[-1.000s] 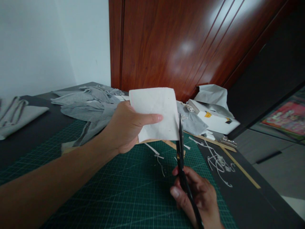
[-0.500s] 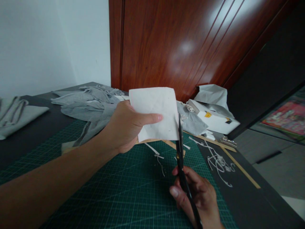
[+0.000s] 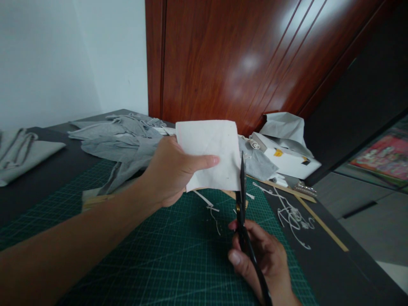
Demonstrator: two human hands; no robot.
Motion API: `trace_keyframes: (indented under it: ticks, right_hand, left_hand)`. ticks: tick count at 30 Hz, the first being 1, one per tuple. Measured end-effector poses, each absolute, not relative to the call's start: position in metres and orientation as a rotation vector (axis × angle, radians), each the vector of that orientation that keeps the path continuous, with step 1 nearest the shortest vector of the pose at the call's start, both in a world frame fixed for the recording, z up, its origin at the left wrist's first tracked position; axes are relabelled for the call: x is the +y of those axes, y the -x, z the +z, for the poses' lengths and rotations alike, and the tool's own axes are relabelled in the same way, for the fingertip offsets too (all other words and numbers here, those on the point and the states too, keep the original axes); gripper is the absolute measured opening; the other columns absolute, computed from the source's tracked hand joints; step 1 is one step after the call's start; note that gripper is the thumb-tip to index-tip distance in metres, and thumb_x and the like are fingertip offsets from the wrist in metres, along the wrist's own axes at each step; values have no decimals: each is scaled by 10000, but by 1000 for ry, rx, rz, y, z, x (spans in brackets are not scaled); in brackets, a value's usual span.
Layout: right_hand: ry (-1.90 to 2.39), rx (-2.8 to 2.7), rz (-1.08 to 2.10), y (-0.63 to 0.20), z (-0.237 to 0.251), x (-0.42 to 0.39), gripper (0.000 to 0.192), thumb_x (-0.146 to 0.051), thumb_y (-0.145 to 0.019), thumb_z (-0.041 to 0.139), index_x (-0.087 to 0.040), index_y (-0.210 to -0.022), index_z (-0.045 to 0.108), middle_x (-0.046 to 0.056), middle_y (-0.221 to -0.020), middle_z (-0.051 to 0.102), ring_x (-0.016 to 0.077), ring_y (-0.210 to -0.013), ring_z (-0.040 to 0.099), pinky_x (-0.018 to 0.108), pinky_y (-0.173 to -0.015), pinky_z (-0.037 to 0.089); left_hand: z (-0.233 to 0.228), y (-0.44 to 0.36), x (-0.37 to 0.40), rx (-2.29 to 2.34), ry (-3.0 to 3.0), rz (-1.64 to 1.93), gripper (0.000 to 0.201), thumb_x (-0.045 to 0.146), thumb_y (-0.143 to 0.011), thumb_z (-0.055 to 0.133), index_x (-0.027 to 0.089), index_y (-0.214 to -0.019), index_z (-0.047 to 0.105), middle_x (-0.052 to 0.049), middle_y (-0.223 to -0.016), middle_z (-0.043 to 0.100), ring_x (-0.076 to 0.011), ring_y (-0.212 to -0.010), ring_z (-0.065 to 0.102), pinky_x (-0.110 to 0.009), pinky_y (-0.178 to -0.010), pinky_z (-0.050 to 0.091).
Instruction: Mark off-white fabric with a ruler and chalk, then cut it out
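Observation:
A white, roughly square piece of fabric (image 3: 207, 140) is held up by my left hand (image 3: 175, 170), with the thumb across its front and the fingers hidden behind it. My right hand (image 3: 264, 259) grips the handles of black scissors (image 3: 241, 204), whose blades point upward along the fabric's right edge. The blades stand close to the lower right corner; whether they touch the cloth I cannot tell. Beneath both hands lies a green cutting mat (image 3: 178, 255) with a printed grid. Thin white scraps (image 3: 204, 199) rest on it under the fabric.
Grey cloth (image 3: 127, 136) is heaped at the back left, and folded fabric (image 3: 32, 153) lies at the far left. A white box (image 3: 287, 159), tangled white cord (image 3: 291, 214) and a wooden strip (image 3: 323, 225) are on the right. A reddish-brown wooden panel (image 3: 223, 59) rises behind the table.
The fabric and my left hand have shifted slightly right and down. The scissor blades look a little more spread, with the right hand almost in the same place.

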State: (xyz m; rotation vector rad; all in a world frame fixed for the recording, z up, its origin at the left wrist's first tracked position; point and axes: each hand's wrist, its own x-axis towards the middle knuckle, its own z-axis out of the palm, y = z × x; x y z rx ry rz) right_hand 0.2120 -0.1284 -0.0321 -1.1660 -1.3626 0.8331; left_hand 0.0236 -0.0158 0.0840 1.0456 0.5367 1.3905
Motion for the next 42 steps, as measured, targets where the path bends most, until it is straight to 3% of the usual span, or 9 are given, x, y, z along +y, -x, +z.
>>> trace_keyframes:
  ticks: [5, 23, 42]
  right_hand:
    - [1158, -1344, 850, -212, -32, -127, 374, -459, -750, 915, -328, -1067, 767, -74, -646, 560, 106, -530, 426, 237, -497, 305]
    - [1190, -1362, 870, -213, -32, -128, 348, -482, -796, 880, -336, -1072, 728, -85, -660, 532, 102, -531, 409, 230, -497, 318]
    - [1339, -1410, 738, -214, -29, -132, 324, -497, -798, 848, -316, -1036, 722, -79, -655, 570, 114, -493, 492, 227, -470, 409]
  left_hand:
    - [83, -26, -16, 611, -1066, 1429, 611, 91, -497, 939, 105, -1093, 807, -156, -1080, 830, -381, -956, 789, -598, -934, 616]
    - [80, -26, -16, 675, -1152, 1485, 529, 142, -548, 910, 132, -1071, 831, -134, -1029, 829, -388, -928, 788, -638, -924, 607]
    - [81, -26, -19, 672, -1121, 1473, 514, 147, -547, 900, 139, -1055, 823, -132, -1076, 829, -368, -958, 788, -612, -948, 603]
